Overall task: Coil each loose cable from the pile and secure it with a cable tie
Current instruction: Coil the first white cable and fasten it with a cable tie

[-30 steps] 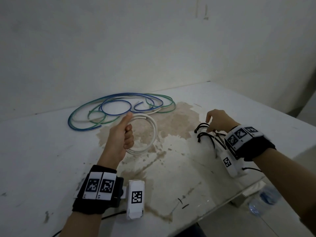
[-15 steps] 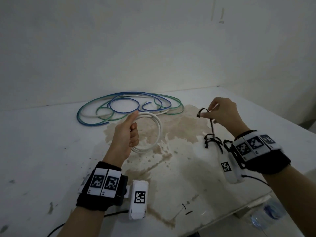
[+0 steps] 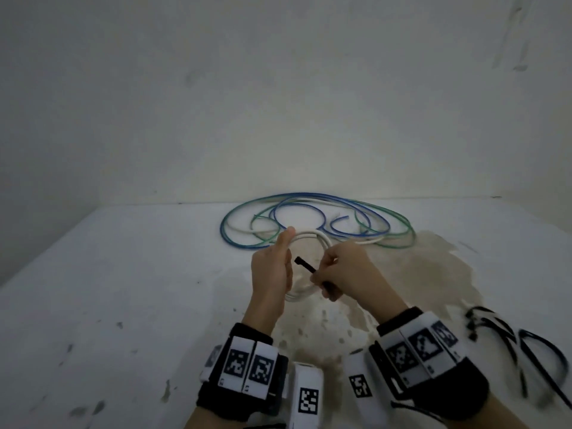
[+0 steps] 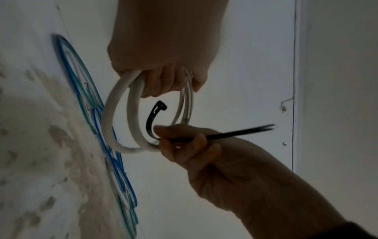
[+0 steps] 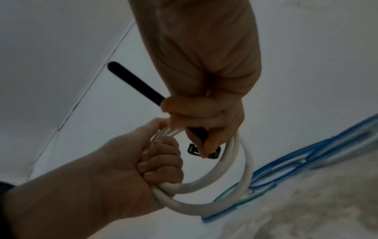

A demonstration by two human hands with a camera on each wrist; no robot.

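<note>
— White cable coil (image 3: 312, 243), where is it?

— Centre of the head view, lifted off the table (image 3: 123, 289). The left hand (image 3: 270, 270) has its fingers wrapped tight round the coil's left side, thumb up along the top.

— And the right hand (image 3: 346, 270)?

— Just right of it, fingers curled and pinching a black cable tie (image 3: 305, 265). In the left wrist view the tie's head end curves up inside the ring of the coil, and its tail sticks out to the right past the fingers.

— Is the tie closed round the cable?

— No, its two ends are apart.

— The rest of the pile?

— Blue, green and white loose cables (image 3: 315, 221) lie on the table beyond the hands, middle of the frame. More black ties (image 3: 507, 342) lie at the lower right, and a brownish stain (image 3: 433, 274) spreads under the hands.
</note>
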